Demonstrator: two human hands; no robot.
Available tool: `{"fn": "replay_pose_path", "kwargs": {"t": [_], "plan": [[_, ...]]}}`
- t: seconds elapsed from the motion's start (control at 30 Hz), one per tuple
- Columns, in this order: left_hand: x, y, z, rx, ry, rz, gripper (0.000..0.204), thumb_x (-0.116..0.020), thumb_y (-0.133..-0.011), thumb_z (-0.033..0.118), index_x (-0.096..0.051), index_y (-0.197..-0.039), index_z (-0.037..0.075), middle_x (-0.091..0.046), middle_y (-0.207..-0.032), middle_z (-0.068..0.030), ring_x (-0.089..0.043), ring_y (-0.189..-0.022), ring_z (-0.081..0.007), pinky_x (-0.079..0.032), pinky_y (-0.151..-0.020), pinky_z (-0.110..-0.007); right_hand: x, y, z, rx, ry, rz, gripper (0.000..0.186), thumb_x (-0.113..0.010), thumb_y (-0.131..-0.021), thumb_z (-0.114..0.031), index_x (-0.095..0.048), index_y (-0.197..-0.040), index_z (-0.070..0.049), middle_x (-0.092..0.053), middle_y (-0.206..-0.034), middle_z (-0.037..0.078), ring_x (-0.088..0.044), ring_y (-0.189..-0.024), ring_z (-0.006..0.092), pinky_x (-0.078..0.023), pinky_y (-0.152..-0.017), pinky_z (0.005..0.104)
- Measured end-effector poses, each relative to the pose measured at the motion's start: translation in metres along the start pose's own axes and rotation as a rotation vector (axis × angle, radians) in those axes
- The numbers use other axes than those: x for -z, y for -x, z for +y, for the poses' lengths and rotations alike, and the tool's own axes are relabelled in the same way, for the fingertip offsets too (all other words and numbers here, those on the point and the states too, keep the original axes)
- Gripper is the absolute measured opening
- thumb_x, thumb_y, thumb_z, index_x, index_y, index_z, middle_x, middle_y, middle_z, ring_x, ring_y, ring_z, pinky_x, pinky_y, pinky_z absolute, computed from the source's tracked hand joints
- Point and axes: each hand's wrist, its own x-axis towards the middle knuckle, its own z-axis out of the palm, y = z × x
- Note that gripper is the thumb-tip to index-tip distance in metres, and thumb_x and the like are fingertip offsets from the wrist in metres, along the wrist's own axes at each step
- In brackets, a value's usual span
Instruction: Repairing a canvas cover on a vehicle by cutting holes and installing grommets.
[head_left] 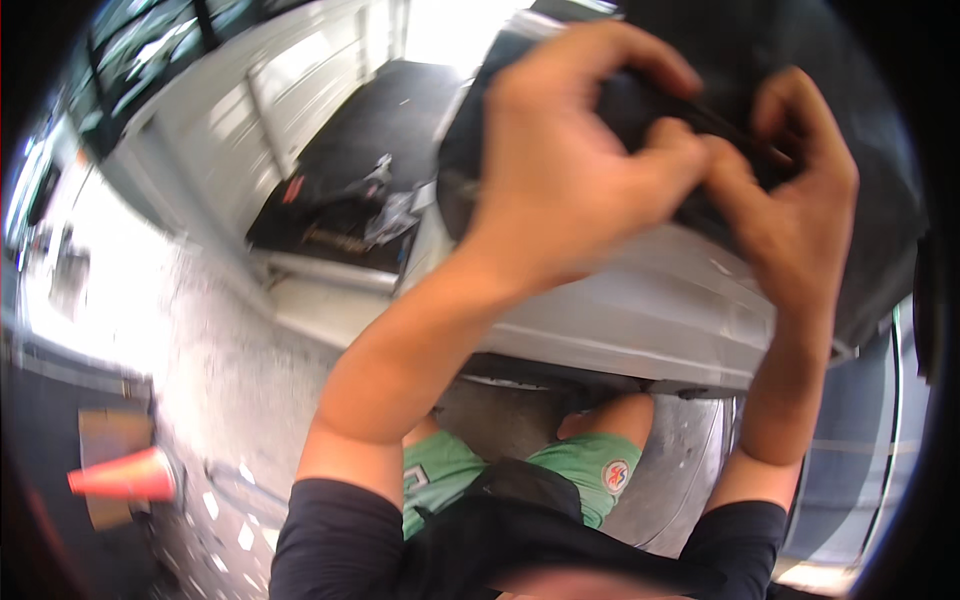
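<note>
Both arms are raised in front of a pale silver, vehicle-like body panel (640,315) with a large dark surface (745,45) above it. My left hand (570,150) is closed, its index finger curled and thumb pointing toward the other hand. Close by, my right hand (795,215) is closed too, fingers bent and thumb almost meeting the left thumb. Both press in at the dark surface, near its lower edge. Whatever thin dark thing lies between the fingers is blurred and blends into the black behind it.
Left of the panel, a black flat bed or floor (370,125) carries crumpled clear plastic (393,218) and dark items. A pale slatted side wall (235,115) borders it. An orange cone (125,478) lies by cardboard (112,432) at lower left, near paper scraps (245,537).
</note>
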Motion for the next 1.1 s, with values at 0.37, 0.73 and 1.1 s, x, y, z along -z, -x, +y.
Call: {"fn": "replay_pose_path", "kwargs": {"t": [0.37,0.73,1.1], "plan": [[0.109,0.171,-0.088,-0.251,-0.436,0.007,0.046,-0.079,-0.087,0.016,-0.066,-0.129,0.000,-0.062,-0.135,-0.0264,-0.063,-0.120,-0.0394,-0.048,-0.107,-0.048,0.030,0.011,0.057,-0.018,0.313,-0.111,0.033,-0.080,-0.098,-0.019,-0.064,-0.123,-0.002,-0.061,-0.112,0.003,-0.061,-0.101,0.0123,-0.049,-0.094,0.0275],[0.307,0.219,-0.259,0.561,-1.277,-0.356,0.031,-0.077,-0.089,0.029,-0.078,-0.116,0.014,-0.071,-0.125,-0.0099,-0.058,-0.130,-0.0312,-0.043,-0.104,-0.056,0.044,0.025,0.066,-0.257,0.436,-0.078,0.049,-0.081,-0.096,-0.023,-0.069,-0.136,0.004,-0.071,-0.134,0.016,-0.068,-0.121,0.0260,-0.049,-0.111,0.0378],[0.294,0.198,-0.281,0.950,-1.458,-0.619,0.034,-0.069,-0.085,0.019,-0.074,-0.116,0.006,-0.073,-0.127,-0.0169,-0.060,-0.131,-0.0353,-0.039,-0.109,-0.062,0.056,0.036,0.082,-0.256,0.432,-0.001,0.059,-0.081,-0.094,-0.022,-0.062,-0.143,0.006,-0.067,-0.140,0.019,-0.063,-0.128,0.0279,-0.044,-0.115,0.0394]]}}
